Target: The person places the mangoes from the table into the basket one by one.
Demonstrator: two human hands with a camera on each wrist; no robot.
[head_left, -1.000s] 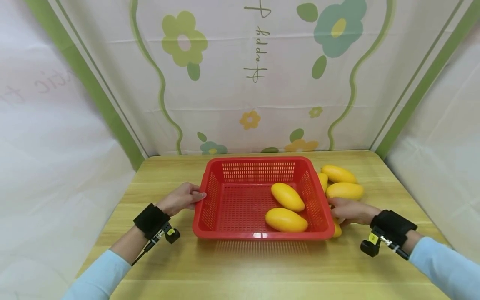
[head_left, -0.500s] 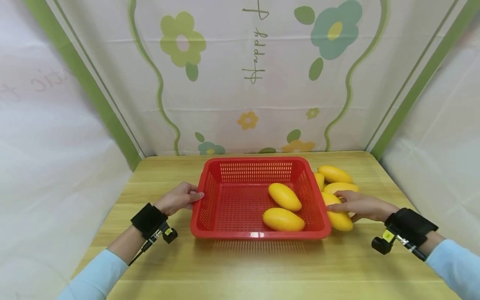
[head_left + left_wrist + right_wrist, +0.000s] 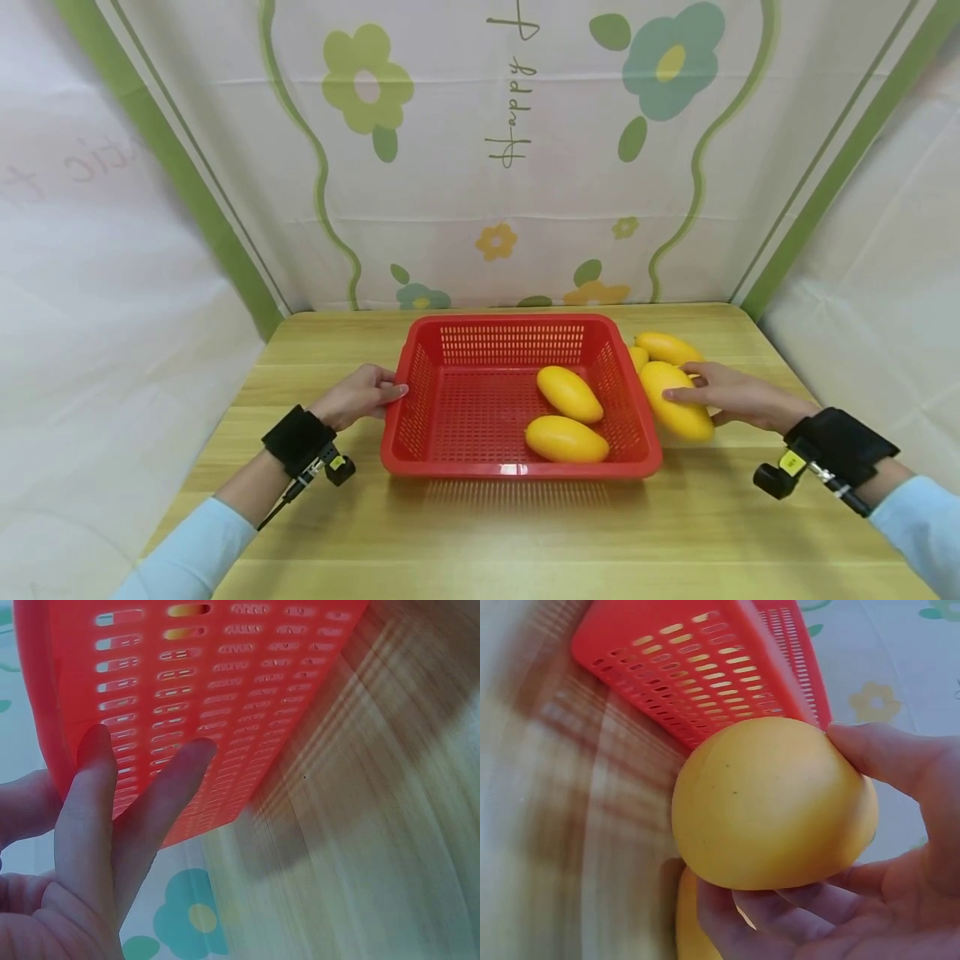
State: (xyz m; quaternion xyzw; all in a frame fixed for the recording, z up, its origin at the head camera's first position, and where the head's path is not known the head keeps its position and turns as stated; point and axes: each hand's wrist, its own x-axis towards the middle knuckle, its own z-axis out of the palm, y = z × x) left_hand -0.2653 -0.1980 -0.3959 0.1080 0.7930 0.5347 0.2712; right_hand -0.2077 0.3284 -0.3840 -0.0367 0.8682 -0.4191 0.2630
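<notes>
A red plastic basket (image 3: pixel 480 417) with slotted walls stands on the table, two yellow mangoes (image 3: pixel 570 393) lying in its right half. My left hand (image 3: pixel 358 396) pinches the basket's left rim, thumb over the edge; in the left wrist view two fingertips (image 3: pixel 196 750) press against the outer wall. In my right hand (image 3: pixel 738 397) a mango (image 3: pixel 675 404) is gripped just outside the basket's right wall. The right wrist view shows that mango (image 3: pixel 772 802) between the thumb and the curled fingers, raised off the table.
More mangoes (image 3: pixel 670 346) lie on the table right of the basket, partly hidden by the basket wall and the held mango. The wooden table (image 3: pixel 480 542) runs back to a flower-printed cloth (image 3: pixel 450 167). Cloth walls also rise at both sides.
My right hand has taken hold of a mango beside the basket and lifted it, moving slightly up and right. The left hand and the basket have stayed in place.
</notes>
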